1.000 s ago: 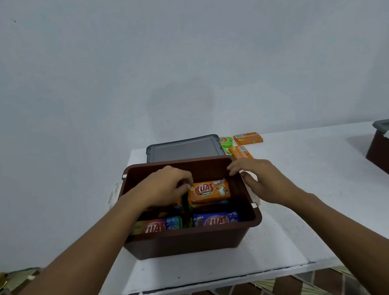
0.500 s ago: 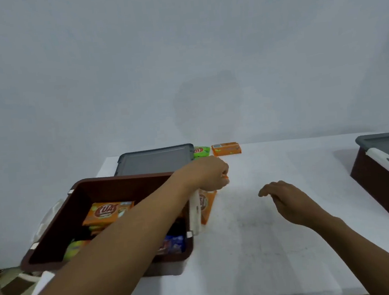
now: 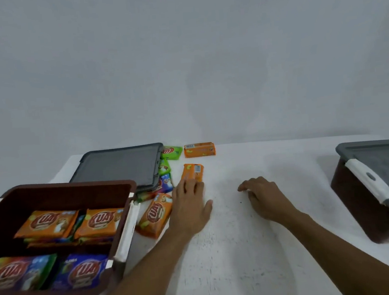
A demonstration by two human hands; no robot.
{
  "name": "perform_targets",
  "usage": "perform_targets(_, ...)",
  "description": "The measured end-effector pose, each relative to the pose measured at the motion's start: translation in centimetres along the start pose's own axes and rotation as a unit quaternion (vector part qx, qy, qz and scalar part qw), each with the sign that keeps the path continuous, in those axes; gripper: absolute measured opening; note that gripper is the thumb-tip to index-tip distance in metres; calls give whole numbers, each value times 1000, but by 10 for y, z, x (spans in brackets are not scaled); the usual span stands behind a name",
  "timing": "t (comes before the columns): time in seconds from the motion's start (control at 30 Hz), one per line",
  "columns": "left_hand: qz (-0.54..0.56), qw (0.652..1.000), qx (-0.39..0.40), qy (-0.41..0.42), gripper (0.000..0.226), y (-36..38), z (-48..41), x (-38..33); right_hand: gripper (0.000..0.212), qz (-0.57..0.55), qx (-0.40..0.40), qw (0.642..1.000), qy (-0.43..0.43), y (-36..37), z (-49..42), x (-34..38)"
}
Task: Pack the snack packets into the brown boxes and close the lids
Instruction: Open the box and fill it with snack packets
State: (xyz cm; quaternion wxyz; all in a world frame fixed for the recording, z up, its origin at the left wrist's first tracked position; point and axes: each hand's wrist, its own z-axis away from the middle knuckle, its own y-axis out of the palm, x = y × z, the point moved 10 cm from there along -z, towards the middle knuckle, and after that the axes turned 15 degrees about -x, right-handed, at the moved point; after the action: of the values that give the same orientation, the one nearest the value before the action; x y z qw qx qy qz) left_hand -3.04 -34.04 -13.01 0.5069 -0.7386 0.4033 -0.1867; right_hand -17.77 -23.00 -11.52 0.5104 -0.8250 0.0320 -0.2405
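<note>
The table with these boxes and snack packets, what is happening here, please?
A person is packing snack packets into an open brown box, already partly filled. The left hand reaches onto an orange packet lying on the white table; the right hand rests empty beside it. The grey lid lies behind the box. A second brown box at right already has its lid on.

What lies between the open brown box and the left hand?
In the head view, one orange snack packet lies between the open brown box and the left hand.
</note>
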Motion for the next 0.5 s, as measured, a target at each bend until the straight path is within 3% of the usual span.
perform_targets(0.07, 29, 999, -15, 4, 54, -1, -1, 0, 35, 17, -9, 1000, -4, 7, -21, 0)
perform_targets(0.2, 55, 995, -33, -79, 58, 3, -2, 14, 39, 29, -10, 999, -8, 28, -69, 6)
perform_targets(0.4, 44, 995, -7, -90, 54, 16, -3, 18, 68, 87, 60, 993, -48, 68, -138, 24)
perform_targets(0.5, 55, 995, -12, -83, 54, 13, -5, 17, 69, 158, 111, 979, -62, 87, -146, 19)
